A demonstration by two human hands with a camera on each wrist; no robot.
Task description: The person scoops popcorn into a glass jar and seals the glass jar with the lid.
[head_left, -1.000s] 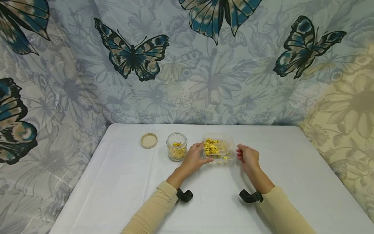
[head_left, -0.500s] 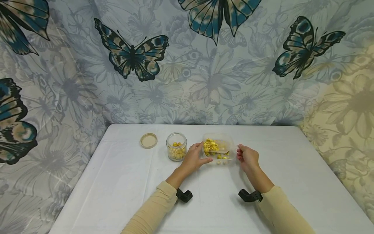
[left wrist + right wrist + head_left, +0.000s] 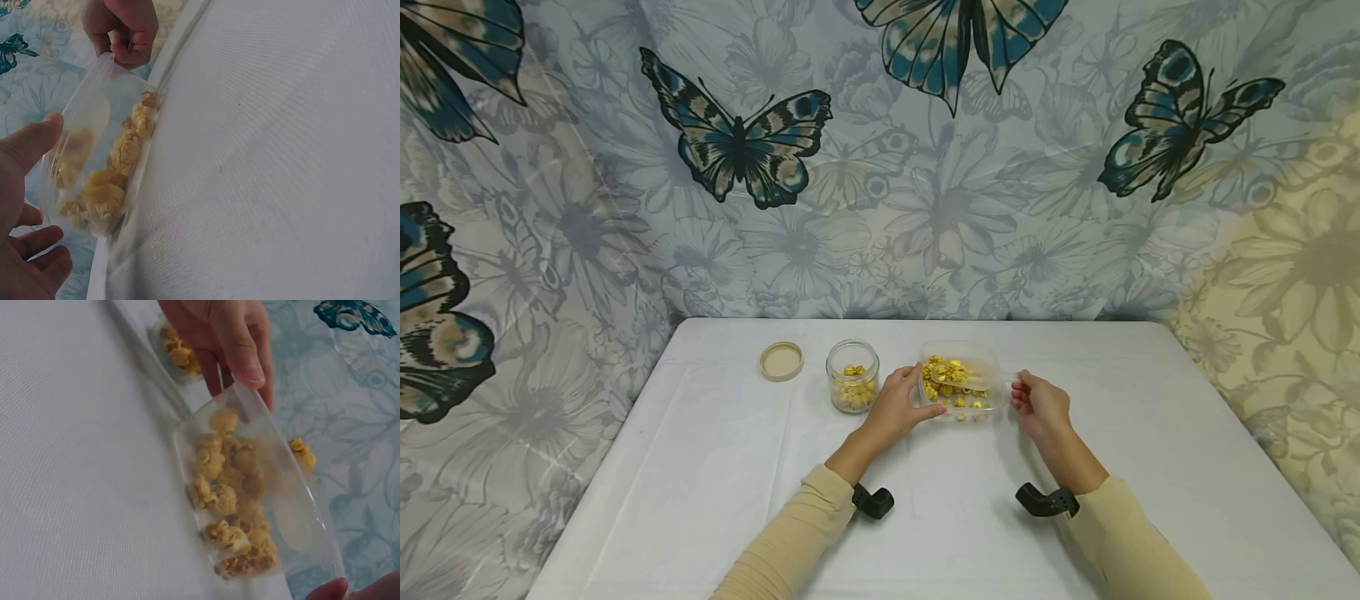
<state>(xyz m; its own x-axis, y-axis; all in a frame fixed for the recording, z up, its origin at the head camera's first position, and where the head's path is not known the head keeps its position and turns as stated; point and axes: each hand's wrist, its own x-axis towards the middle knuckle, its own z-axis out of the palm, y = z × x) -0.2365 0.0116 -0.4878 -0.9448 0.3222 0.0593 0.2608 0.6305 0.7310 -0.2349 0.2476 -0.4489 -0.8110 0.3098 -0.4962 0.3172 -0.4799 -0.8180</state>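
A clear plastic container (image 3: 985, 354) of yellow popcorn (image 3: 946, 369) stands at the back of the table, right of centre. My left hand (image 3: 897, 406) grips its left end, with the thumb on the near wall and the fingers spread behind. At the container's right end, my right hand (image 3: 1039, 404) has its fingers curled and pinches the handle of a see-through spoon. The spoon's bowl (image 3: 295, 519) reaches inside the container, and popcorn lies against it. Through the near wall, more popcorn pieces (image 3: 240, 469) show along the bottom in the right wrist view.
Left of the container is a glass jar (image 3: 853, 354), part full of popcorn. A round tan lid (image 3: 782, 362) lies beyond it to the left. A white cloth covers the table (image 3: 947, 517), whose far edge meets a butterfly-patterned backdrop (image 3: 805, 250).
The spoon has shifted inside the container, and popcorn pieces have spread along the near side. My right hand has moved slightly to the right. My left hand stays in place on the container.
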